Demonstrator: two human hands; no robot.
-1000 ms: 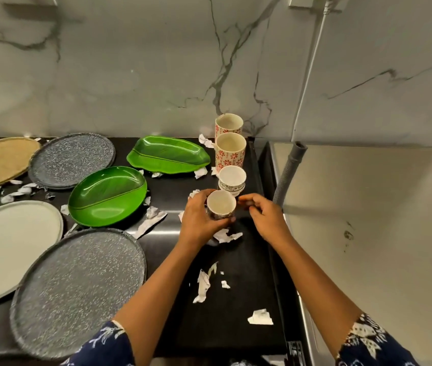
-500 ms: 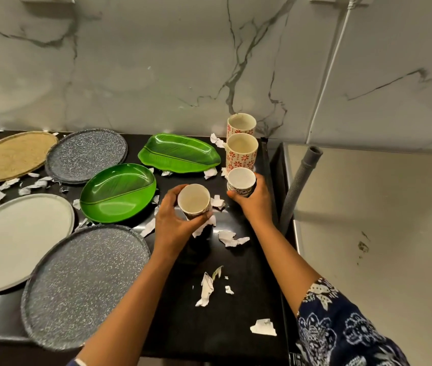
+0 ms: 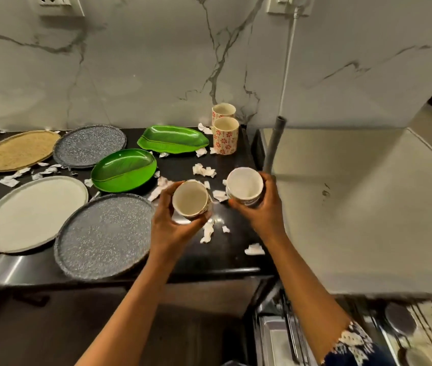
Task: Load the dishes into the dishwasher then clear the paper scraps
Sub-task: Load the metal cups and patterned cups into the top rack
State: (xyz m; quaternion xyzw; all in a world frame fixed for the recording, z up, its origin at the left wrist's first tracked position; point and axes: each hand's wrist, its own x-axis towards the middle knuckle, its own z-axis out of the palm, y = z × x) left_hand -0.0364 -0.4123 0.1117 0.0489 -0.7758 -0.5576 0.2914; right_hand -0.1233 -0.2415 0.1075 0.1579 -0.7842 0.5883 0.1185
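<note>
Black surface (image 3: 236, 260) sitting under marble wall (image 3: 143, 62), paper scraps (image 3: 204, 170) lying scattered among plates (image 3: 104, 233) and green dishes (image 3: 123, 175). Left hand (image 3: 170, 228) gripping small cup (image 3: 189, 198), holding it above surface. Right hand (image 3: 265, 215) gripping second cup (image 3: 244, 186) just beside it, near right edge. Two floral mugs (image 3: 225, 136) standing at back.

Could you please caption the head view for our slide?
A cup in the left hand, a second cup in the right hand, above a black counter strewn with plates and paper scraps.
</note>
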